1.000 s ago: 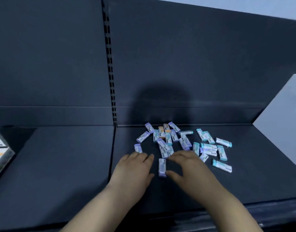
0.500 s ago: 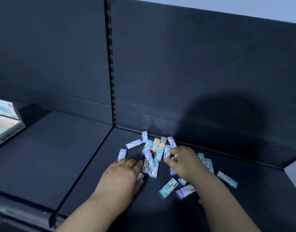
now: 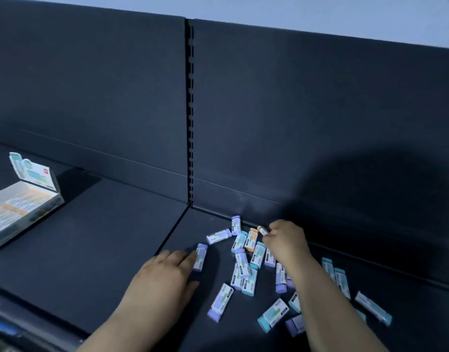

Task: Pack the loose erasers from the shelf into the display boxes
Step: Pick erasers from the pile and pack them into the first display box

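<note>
Head view, looking down at the dark shelf [image 3: 104, 237].

Loose erasers [image 3: 258, 254]: scattered flat on the right-hand section of the shelf, from the foot of the back panel [image 3: 294, 123] forward to the front edge. Sleeves are pale with purple, teal or orange ends. Several overlap in the middle of the pile; a few lie apart on the right.

Left hand [image 3: 165, 275]: palm down on the shelf, fingers straight and close together, holding nothing. My fingertips touch the purple-ended eraser [image 3: 200, 257] that lies apart at the left edge of the pile.

Right hand [image 3: 287, 242]: reaches across the pile to its far side, near the back panel. Fingers are curled, and thumb and forefinger pinch an orange-tipped eraser [image 3: 262, 229] by one end. My forearm covers part of the pile, so I cannot count the erasers under it.

Display box [image 3: 23, 207]: far left on the next shelf section, well apart from the pile, with its printed lid flap standing up at the back. Rows of something pale and orange show inside, too blurred to read.

The slotted upright [image 3: 190, 123] divides the two sections.
</note>
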The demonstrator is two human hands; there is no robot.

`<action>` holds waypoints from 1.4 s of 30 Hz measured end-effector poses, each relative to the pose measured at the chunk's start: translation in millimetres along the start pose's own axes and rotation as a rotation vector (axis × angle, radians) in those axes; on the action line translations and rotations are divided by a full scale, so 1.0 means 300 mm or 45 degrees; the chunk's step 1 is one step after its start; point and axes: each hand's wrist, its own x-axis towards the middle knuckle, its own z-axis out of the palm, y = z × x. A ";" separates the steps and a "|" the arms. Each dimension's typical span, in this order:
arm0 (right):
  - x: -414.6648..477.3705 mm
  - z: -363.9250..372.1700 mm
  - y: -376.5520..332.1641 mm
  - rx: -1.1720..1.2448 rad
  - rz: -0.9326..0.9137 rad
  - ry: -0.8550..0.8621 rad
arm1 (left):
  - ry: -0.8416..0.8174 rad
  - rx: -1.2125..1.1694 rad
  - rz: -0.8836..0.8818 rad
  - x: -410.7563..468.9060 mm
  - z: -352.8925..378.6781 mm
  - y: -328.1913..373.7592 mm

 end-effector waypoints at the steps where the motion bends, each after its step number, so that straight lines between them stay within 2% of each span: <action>1: -0.015 -0.017 0.010 0.125 0.007 0.009 | -0.001 0.002 0.033 0.017 0.006 0.000; 6: -0.123 -0.086 0.053 0.521 0.075 -0.034 | -0.009 0.017 0.220 0.134 0.028 0.032; 14: -0.388 -0.118 0.105 0.584 0.132 0.024 | -0.153 0.050 0.475 0.391 0.017 0.115; 16: -0.448 -0.103 0.118 0.607 0.169 0.044 | -0.254 0.079 0.527 0.453 0.015 0.133; 20: -0.542 -0.084 0.137 0.737 0.266 0.087 | -0.688 0.178 0.453 0.581 0.040 0.188; 22: -0.574 -0.081 0.146 0.783 0.309 0.143 | -0.759 0.193 0.417 0.623 0.059 0.214; 25: -0.607 -0.071 0.163 0.796 0.350 0.199 | -0.724 0.225 0.499 0.630 0.061 0.224; 29: -0.636 -0.060 0.172 0.812 0.363 0.225 | -0.550 0.226 0.706 0.648 0.043 0.221; 35: -0.655 -0.071 0.172 0.812 0.319 0.236 | -0.727 0.418 0.892 0.666 0.011 0.209; 38: -0.654 -0.066 0.181 0.770 0.311 0.212 | -0.656 0.505 1.079 0.694 0.035 0.181; 42: -0.655 -0.060 0.181 0.745 0.297 0.194 | -0.567 0.501 1.143 0.701 0.050 0.174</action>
